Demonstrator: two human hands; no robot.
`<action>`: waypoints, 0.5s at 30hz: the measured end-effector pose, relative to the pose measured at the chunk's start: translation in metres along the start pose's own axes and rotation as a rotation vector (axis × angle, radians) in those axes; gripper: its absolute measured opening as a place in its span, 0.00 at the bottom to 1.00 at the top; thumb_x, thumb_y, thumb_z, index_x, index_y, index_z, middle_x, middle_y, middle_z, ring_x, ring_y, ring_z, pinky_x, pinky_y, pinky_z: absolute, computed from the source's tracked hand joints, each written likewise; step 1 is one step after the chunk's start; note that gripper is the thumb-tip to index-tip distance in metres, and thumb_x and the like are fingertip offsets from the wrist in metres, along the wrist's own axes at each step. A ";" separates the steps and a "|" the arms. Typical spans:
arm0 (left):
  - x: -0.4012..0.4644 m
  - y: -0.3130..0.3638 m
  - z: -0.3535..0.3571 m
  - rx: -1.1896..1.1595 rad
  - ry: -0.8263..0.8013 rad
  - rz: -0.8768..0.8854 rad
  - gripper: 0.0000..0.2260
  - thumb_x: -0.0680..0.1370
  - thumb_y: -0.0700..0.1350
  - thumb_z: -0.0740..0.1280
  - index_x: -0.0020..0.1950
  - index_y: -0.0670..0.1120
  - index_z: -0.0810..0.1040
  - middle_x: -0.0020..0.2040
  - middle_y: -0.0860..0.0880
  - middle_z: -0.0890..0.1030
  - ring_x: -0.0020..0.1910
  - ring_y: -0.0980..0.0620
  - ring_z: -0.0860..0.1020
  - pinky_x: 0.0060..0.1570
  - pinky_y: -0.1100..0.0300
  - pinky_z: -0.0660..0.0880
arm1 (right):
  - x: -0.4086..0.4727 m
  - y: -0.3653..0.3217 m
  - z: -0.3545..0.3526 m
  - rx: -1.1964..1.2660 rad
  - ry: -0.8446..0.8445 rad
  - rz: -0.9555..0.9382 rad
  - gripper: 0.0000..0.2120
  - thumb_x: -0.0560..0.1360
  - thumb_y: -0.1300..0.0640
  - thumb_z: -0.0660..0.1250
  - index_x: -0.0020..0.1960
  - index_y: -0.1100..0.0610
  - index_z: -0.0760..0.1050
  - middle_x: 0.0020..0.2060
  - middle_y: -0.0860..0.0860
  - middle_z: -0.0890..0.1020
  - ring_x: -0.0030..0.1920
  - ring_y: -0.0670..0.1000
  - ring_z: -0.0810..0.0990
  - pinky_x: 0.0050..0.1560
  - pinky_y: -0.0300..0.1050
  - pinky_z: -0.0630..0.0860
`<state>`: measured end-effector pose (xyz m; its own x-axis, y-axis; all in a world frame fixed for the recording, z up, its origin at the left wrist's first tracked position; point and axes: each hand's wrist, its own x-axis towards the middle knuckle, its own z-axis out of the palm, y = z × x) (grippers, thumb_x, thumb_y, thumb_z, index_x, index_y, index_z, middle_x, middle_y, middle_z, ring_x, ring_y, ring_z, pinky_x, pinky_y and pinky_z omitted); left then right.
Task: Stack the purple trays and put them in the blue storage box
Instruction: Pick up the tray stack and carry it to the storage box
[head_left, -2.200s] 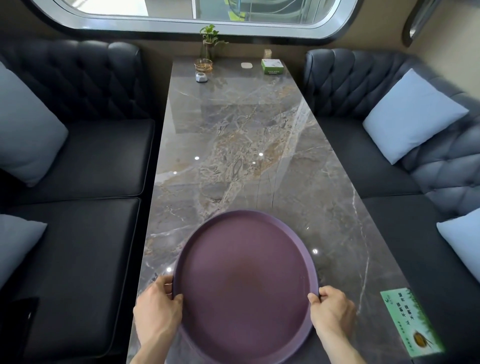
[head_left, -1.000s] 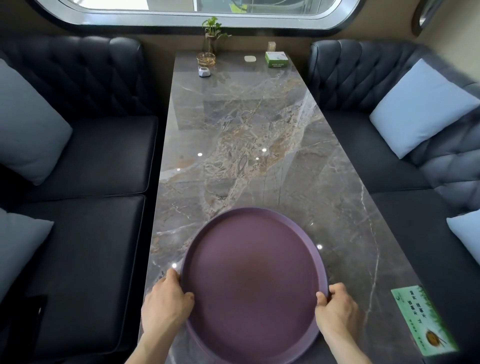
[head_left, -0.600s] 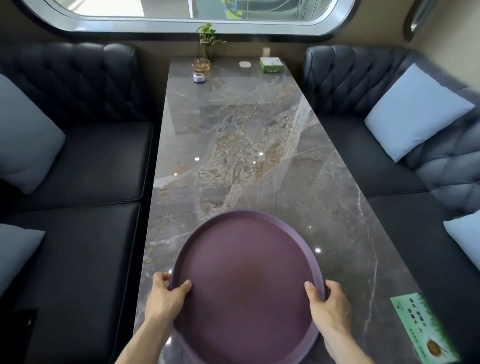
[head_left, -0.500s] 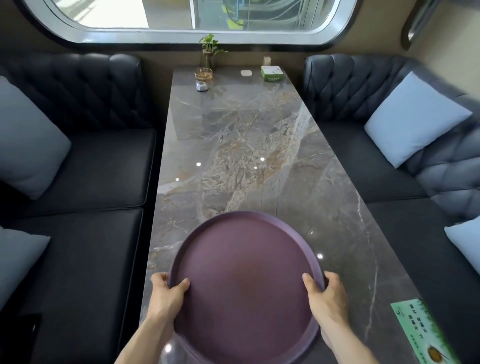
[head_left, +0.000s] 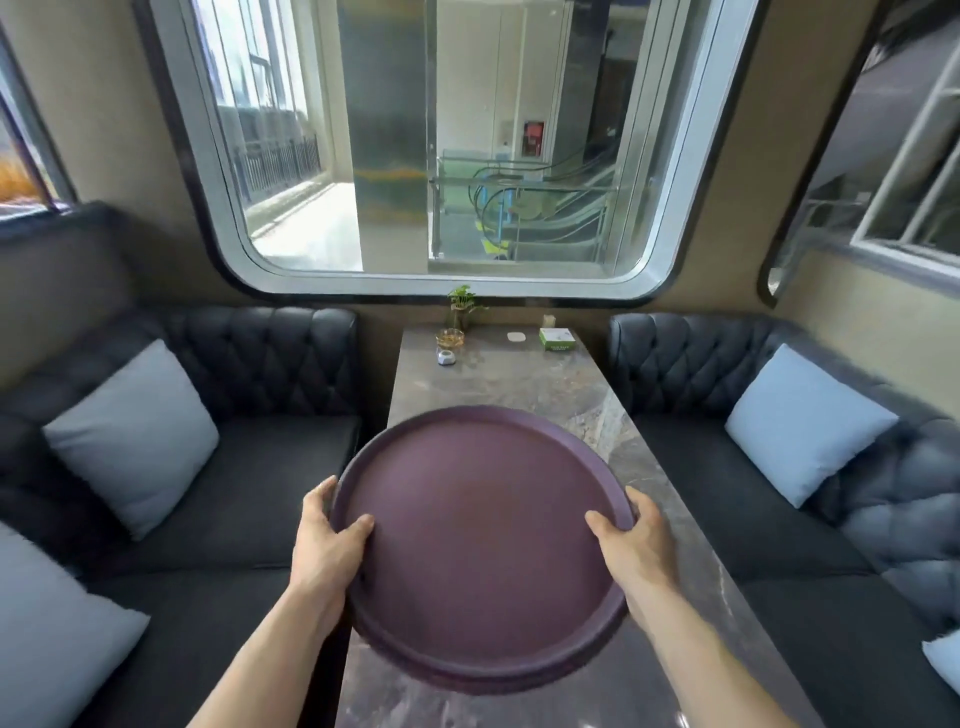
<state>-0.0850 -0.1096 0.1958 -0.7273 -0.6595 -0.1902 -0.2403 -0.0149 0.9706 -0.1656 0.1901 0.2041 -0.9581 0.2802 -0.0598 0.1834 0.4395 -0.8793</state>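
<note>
A stack of round purple trays (head_left: 480, 545) is held up above the marble table (head_left: 524, 379), with a second rim showing under the top tray along the near edge. My left hand (head_left: 327, 545) grips the stack's left rim, thumb on top. My right hand (head_left: 631, 543) grips the right rim the same way. No blue storage box is in view.
Dark tufted sofas (head_left: 270, 364) flank the table, with pale blue cushions (head_left: 132, 436) on both sides. At the table's far end stand a small plant (head_left: 462, 306), a glass dish (head_left: 450, 339), a small white object (head_left: 445, 357) and a green box (head_left: 556, 339). A large window (head_left: 431, 145) is behind.
Both hands have lifted the trays off the table and raised them. The view has tilted up from the tabletop toward the window.
</note>
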 end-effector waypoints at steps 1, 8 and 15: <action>0.001 0.015 -0.004 -0.012 0.004 0.025 0.29 0.73 0.40 0.71 0.71 0.59 0.68 0.61 0.55 0.77 0.57 0.49 0.79 0.61 0.45 0.77 | 0.001 -0.017 -0.004 0.019 0.000 -0.027 0.27 0.71 0.51 0.73 0.68 0.53 0.71 0.63 0.52 0.78 0.60 0.56 0.77 0.58 0.50 0.74; 0.004 0.100 -0.032 -0.096 0.054 0.129 0.26 0.73 0.40 0.71 0.69 0.56 0.72 0.55 0.53 0.79 0.53 0.49 0.79 0.55 0.50 0.77 | -0.003 -0.115 -0.024 0.096 0.061 -0.154 0.29 0.72 0.49 0.72 0.70 0.53 0.69 0.67 0.53 0.74 0.65 0.58 0.74 0.62 0.56 0.73; 0.004 0.146 -0.055 -0.087 0.077 0.174 0.27 0.69 0.42 0.71 0.68 0.55 0.75 0.54 0.52 0.81 0.53 0.46 0.81 0.58 0.45 0.78 | -0.011 -0.160 -0.034 0.144 0.117 -0.200 0.26 0.72 0.50 0.72 0.68 0.56 0.72 0.64 0.55 0.77 0.61 0.59 0.76 0.58 0.54 0.75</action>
<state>-0.0873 -0.1558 0.3449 -0.7008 -0.7133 -0.0100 -0.0566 0.0416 0.9975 -0.1770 0.1458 0.3614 -0.9386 0.3004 0.1700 -0.0486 0.3725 -0.9267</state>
